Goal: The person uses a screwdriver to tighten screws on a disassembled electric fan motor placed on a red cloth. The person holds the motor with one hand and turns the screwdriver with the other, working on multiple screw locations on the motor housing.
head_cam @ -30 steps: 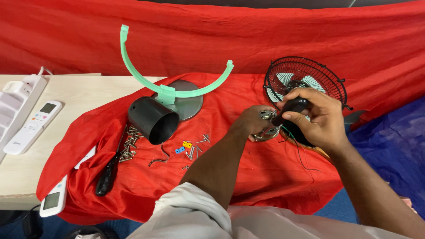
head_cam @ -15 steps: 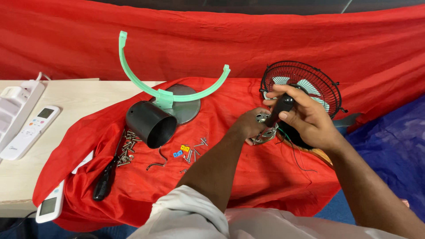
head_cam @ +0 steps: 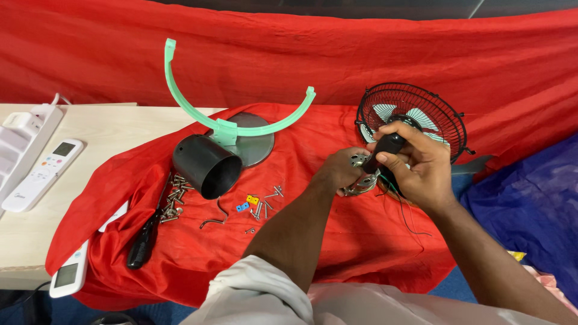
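Left hand (head_cam: 342, 174) closed around a small silver motor part (head_cam: 361, 180), gripping it from the left side, over the right portion of the red cloth (head_cam: 198, 265) spread across the tabletop (head_cam: 114, 129). Right hand (head_cam: 418, 168) closed on a short black cylindrical piece (head_cam: 385, 150), pressed against the top of that silver part; thin dark wires (head_cam: 403, 210) trailing down from there over the cloth. Just behind both hands, near the far right edge, a black wire fan cage (head_cam: 421, 105) with pale green blades inside.

Toward the middle of the cloth: a black tube housing (head_cam: 208, 165) lying on its side, touching a grey round base (head_cam: 256, 141) with a mint-green curved bracket (head_cam: 229, 123) standing on it. Loose screws (head_cam: 174, 198) scattered beside the tube, more screws and small yellow and blue connectors (head_cam: 248, 201) nearer the hands. Black-handled screwdriver (head_cam: 144, 238) lying near the front left edge of the cloth.

On the bare left side: a white remote (head_cam: 42, 174) with coloured buttons and a small grey screen, a white power strip (head_cam: 24, 141) at the left edge, a second white remote (head_cam: 69, 274) overhanging the front edge.

Compared with half a second ago: both hands in nearly the same grip, black piece tilted slightly lower against the silver part; everything else unmoved.

Open room between screws and hands, and along the front of the cloth
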